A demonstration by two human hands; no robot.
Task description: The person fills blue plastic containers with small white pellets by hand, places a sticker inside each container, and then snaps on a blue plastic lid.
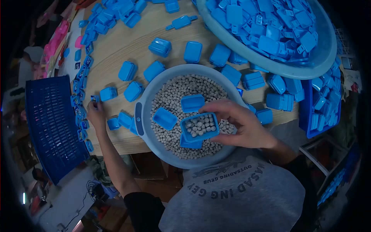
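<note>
My right hand (241,125) grips a small blue open-topped box (184,133) by its right side, thumb below and fingers above. The box holds a layer of round grey pellets (201,125). It is above a pale blue basin (185,164) filled with the same pellets. More blue boxes, among them an open one (165,118) and another one (192,103), lie on the pellets; one lies partly hidden below the held box. My left hand (96,115) is at the table's left edge, its fingertips closed at a small blue piece with a dark marking (94,98).
A large tub (328,58) of flat blue plastic parts stands at the upper right. Several closed blue boxes (127,71) are scattered around the basin. Labelled blue pieces (82,72) line the left edge, beside a dark blue crate (58,127). A blue bin (320,129) of parts is at right.
</note>
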